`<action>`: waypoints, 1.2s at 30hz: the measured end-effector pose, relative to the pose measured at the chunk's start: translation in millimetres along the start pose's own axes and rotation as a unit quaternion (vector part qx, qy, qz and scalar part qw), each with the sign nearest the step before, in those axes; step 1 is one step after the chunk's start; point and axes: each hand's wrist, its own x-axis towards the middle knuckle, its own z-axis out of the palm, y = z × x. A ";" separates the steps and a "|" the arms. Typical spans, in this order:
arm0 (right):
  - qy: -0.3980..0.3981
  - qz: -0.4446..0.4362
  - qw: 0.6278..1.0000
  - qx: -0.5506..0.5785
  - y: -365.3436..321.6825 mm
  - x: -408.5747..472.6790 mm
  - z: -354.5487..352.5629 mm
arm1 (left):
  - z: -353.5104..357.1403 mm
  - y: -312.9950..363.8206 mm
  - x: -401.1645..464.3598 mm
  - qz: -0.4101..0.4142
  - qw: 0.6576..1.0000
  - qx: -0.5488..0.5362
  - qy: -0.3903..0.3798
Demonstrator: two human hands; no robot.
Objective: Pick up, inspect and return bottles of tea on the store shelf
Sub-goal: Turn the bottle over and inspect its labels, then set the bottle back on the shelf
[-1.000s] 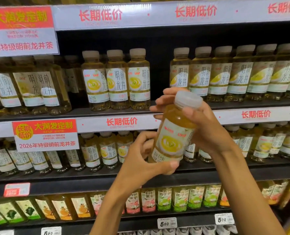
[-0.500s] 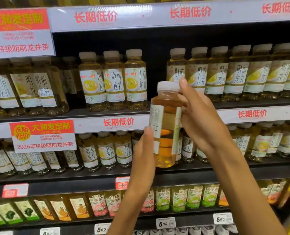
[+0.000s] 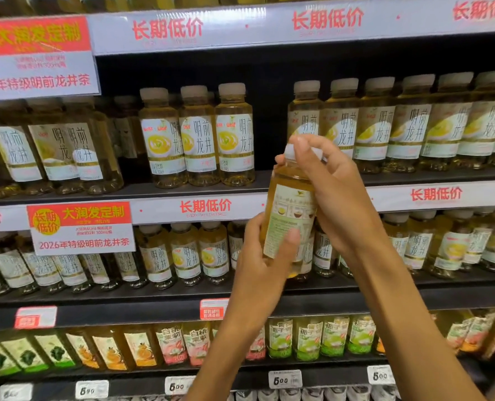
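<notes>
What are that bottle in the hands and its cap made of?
Bottle: looks like clear, glossy plastic, since the amber tea shows through; it wears a matte printed label, paper or film. Cap: pale, opaque, probably plastic, mostly hidden by the right hand.

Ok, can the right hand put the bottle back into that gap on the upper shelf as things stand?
Probably yes. The gap between the two bottle groups looks open, just up-left of the held bottle. The right hand grips its top; the left hand must let go.
</notes>
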 end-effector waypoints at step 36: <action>0.047 -0.182 0.957 -0.223 -11.9 90.5 -6.5 | 3.2 0.9 94.3 0.154 0.930 0.244 0.226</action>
